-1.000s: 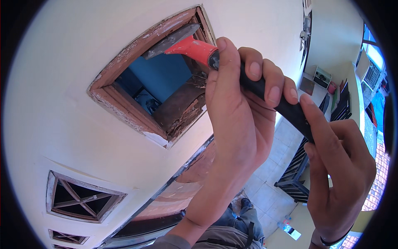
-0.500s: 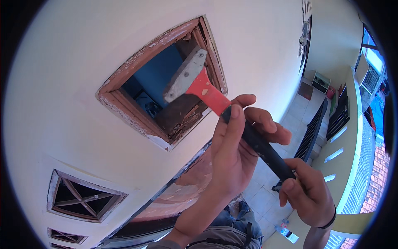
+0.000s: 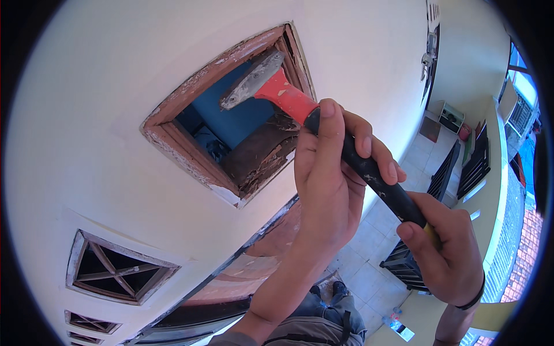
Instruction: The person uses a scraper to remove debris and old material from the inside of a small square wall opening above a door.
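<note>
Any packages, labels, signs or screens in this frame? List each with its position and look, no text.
Plastic bottle: lying on the tiled floor far below, lower right; clear body, label too small to make out.
Flat rectangular item: on the floor just beside the bottle; pale, with a dark patch; unclear whether a package or a device.
White boxy unit: on the floor by the far wall, upper right; white casing, dark front.
No signs or lit screens can be made out.
</note>
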`<state>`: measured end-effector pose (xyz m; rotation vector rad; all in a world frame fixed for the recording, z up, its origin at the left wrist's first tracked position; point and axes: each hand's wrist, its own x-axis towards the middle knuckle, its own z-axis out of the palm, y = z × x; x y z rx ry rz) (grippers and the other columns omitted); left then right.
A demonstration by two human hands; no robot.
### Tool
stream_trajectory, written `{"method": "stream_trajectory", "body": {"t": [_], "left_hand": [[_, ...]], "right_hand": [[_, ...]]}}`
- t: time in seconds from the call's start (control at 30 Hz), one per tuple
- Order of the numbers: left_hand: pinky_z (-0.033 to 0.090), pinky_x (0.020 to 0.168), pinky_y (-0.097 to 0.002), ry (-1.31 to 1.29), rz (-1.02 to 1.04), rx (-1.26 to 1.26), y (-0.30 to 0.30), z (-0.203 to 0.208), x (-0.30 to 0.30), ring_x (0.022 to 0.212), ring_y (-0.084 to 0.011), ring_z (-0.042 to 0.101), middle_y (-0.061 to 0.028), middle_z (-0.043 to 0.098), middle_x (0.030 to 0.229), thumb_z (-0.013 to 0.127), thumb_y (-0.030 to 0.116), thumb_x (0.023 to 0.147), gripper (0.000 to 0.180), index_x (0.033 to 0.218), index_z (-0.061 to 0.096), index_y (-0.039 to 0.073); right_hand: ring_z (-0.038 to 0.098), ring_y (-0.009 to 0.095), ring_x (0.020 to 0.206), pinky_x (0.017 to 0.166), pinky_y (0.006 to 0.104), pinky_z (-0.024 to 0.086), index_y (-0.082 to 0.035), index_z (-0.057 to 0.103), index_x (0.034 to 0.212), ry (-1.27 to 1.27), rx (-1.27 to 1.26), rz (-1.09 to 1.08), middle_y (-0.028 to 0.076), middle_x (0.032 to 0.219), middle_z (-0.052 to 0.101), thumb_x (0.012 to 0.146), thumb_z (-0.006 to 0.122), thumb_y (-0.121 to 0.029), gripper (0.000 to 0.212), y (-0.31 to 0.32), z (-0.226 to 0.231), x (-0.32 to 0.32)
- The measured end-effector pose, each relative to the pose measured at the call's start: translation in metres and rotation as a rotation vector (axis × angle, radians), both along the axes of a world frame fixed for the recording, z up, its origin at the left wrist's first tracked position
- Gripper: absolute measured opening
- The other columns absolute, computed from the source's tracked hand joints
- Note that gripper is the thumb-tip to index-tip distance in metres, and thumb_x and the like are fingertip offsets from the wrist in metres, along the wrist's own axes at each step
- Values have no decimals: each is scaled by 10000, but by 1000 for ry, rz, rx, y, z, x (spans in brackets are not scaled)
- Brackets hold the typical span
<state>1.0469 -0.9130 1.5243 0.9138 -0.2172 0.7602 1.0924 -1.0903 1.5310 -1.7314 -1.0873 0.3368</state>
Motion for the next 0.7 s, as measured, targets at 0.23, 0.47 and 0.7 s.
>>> {"method": "stream_trajectory", "body": {"t": [0.23, 0.47, 0.7], "left_hand": [[620, 586, -390, -3, 2, 10, -2, 8, -2, 550, -200, 638, -35, 495, 729, 371, 416, 1109, 377, 956, 430, 77], [560, 447, -327, 60, 89, -78, -14, 16, 9, 408, -162, 561, -17, 440, 574, 405, 482, 1091, 510, 766, 410, 89], [365, 312, -238, 81, 245, -341, -35, 41, 8, 345, -57, 327, 38, 346, 617, 416, 358, 1106, 303, 911, 394, 127]], "right_hand": [[465, 89, 477, 497, 279, 323, 77, 627, 1188, -46, 44, -68, 16, 589, 520, 1020, 601, -257, 374, 0, 1, -13], [481, 78, 479, 500, 268, 335, 88, 606, 1214, 33, -4, -7, 15, 598, 536, 1017, 613, -277, 415, -7, 21, -6], [660, 296, 1124, 802, 384, 566, -36, 534, 1429, -223, 418, -246, 211, 1377, 594, 1015, 436, -576, 687, -65, 8, 2]]}}
